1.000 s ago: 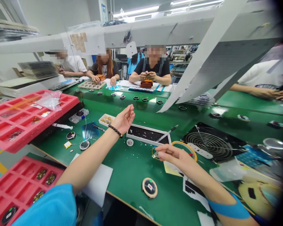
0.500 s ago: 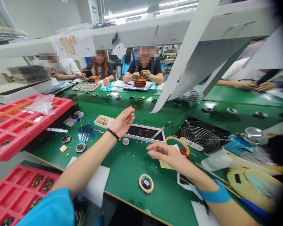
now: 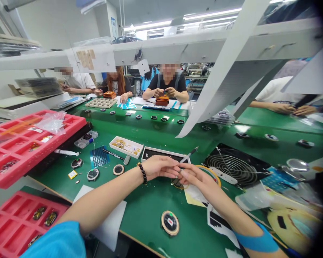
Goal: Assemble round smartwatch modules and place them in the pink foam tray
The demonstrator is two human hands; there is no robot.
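My left hand [image 3: 163, 167] and my right hand [image 3: 195, 177] meet at the fingertips above the green bench, near the long tray of black strips [image 3: 161, 153]. On the left, the fingers are pressed together, with a beaded bracelet at the wrist. Thumb and fingers of the right hand are pinched; anything between the fingertips is too small or hidden to name. Partly behind the right fingers is a round gold-edged thing [image 3: 177, 183]. A round watch body with a gold rim [image 3: 170, 222] lies closer to me, apart from both hands.
Red compartment trays [image 3: 78, 123] stand at the left. A white box of small yellow parts [image 3: 126, 146], a marker pen [image 3: 113, 153] and watch bodies [image 3: 93, 174] lie nearby. On the right are a tape roll [image 3: 216, 175] and a fan [image 3: 234, 163]. Co-workers sit opposite.
My left hand has moved right and down, and my right hand slightly right; their fingertips now meet. The view has shifted, and a gold-rimmed watch body shows beyond my left forearm.
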